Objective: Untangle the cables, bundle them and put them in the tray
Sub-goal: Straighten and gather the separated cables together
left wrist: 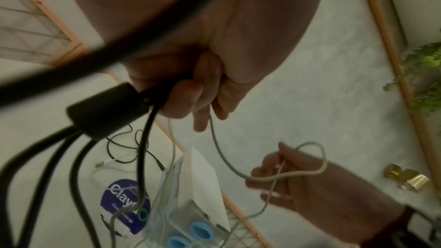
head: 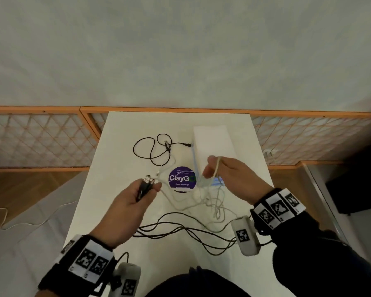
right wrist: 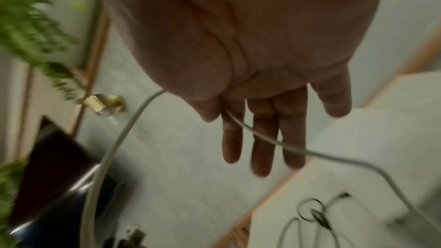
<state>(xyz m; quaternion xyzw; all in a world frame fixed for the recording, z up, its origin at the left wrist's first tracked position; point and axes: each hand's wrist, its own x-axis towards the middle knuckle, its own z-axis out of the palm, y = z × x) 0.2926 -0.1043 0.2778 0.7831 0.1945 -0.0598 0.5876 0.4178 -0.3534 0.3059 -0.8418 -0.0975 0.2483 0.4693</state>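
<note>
**Pulling the white cable free of the black ones**

My left hand [head: 135,200] is curled tight round a clump of black cable ends [head: 145,185], plugs poking out past my thumb, w/ a white cable [left wrist: 223,155] also running out from between those fingers. My right hand [head: 225,174] has a loop of that same white cable draped over it, thumb nipping it against the forefinger; the other fingers [right wrist: 260,139] are nearly straight, so it's a light hold, not a fist.

Below both grips the rest sags to the table [head: 120,129]: white strands in a loose knot under my right wrist, black cable [head: 193,232] snaking nearer my body. Another black cable [head: 152,146] lies beyond my left hand, untouched. The tray [head: 214,144] sits just past my right fingertips.

To do this well, I reckon: keep left as anchor, don't yank. Feed white through right hand slowly, lift so the knot hangs open, watch for plugs snagging in loops. If it tightens, back off & pass the end thru instead.
</note>
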